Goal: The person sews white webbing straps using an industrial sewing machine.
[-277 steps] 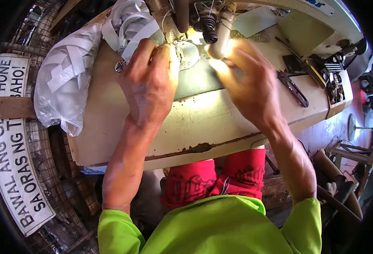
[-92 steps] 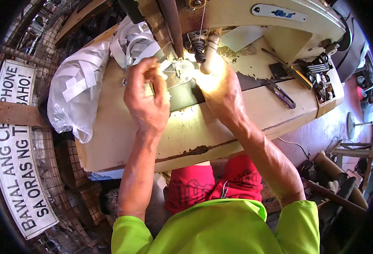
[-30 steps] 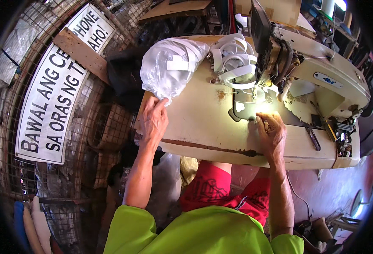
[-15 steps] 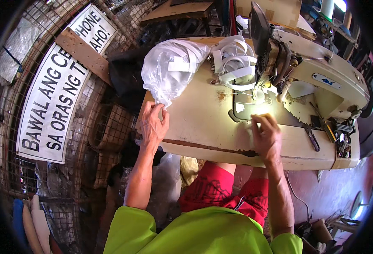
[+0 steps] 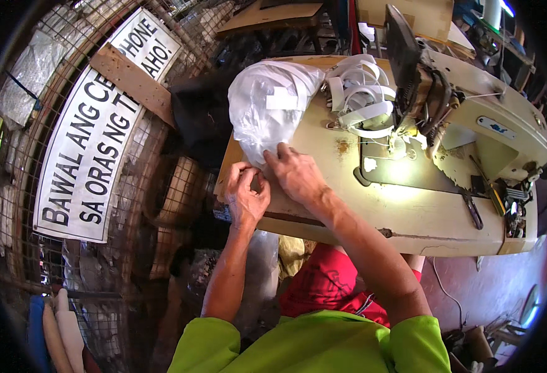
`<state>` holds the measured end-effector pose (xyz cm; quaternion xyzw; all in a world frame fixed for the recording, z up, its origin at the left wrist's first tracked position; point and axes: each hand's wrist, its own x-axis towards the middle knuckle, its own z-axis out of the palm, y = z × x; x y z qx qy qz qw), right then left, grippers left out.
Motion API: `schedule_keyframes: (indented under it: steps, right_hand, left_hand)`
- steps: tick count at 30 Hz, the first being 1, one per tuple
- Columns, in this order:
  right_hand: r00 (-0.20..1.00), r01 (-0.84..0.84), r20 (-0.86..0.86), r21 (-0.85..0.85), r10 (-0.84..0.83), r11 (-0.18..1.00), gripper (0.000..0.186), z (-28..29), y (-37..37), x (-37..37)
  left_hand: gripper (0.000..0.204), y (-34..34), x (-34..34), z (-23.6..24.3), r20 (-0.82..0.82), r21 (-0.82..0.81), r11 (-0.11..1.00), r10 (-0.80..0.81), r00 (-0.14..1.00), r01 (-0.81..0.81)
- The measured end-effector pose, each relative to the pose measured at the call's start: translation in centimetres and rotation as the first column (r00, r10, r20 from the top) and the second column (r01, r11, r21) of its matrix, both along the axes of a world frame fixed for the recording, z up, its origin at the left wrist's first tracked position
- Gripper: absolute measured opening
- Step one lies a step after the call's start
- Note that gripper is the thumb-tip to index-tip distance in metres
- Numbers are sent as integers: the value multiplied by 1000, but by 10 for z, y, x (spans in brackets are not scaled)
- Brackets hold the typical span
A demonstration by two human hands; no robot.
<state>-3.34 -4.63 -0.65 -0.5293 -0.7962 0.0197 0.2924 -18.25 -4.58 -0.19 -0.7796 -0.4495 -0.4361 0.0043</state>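
A clear plastic bag (image 5: 248,118) filled with white strips lies at the left end of the sewing table (image 5: 310,186). Its gathered neck points toward me. My left hand (image 5: 247,196) is closed at that neck, fingers curled toward the thumb; the pinched plastic is mostly hidden. Reaching across from the right, my right hand (image 5: 297,176) grips the bag just above, its fingertips on the plastic. To the right of the bag sits a loose heap of white strips (image 5: 366,115), curled in loops, close to the sewing machine (image 5: 497,143) and its lit needle area.
A small dark-handled tool (image 5: 472,210) lies on the table's right part, near a tray of small parts (image 5: 517,217). On the left stands a wire mesh wall with a white lettered sign (image 5: 87,155). A dark flat panel (image 5: 404,40) rises above the machine head.
My right hand has moved left from beside the needle area to the bag's neck. My left hand stays at the neck, its fingers more curled. The whole view has shifted slightly.
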Motion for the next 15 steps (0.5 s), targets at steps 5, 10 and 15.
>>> schedule_keyframes:
  steps: [5,10,15]
  right_hand:
    - [987,2,-162,1,-2,1000,38,0,-17,7]
    - [993,41,-110,27,-38,999,38,-4,-16,4]
    - [950,-5,-311,47,20,999,25,-7,-11,11]
  left_hand:
    - [14,1,0,3,-83,-109,989,86,993,-95]
    - [14,8,-3,-4,-175,-56,992,98,980,-109]
    - [15,6,2,-3,-172,-26,989,136,976,-142]
